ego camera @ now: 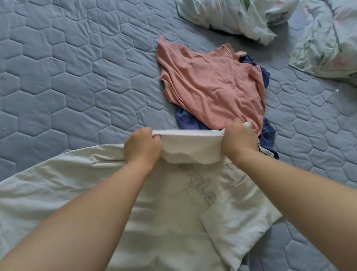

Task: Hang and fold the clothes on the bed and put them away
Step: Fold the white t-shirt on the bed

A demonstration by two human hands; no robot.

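Two hands grip one white shirt [160, 215]. Left hand [141, 147] curled tight round the raised fabric edge at its left end; right hand [238, 138] curled round the right end. Edge pulled taut between them, lifted off the bed [43, 72]. Rest of shirt lies flat on the near side, under both forearms, grey lettering showing. Both arms stretched forward, knuckles up. Just beyond the hands: pink garment [210, 87] heaped over a dark blue one [185, 117]. Far right: floral pillow [340, 39] and crumpled floral bedding [232, 6].
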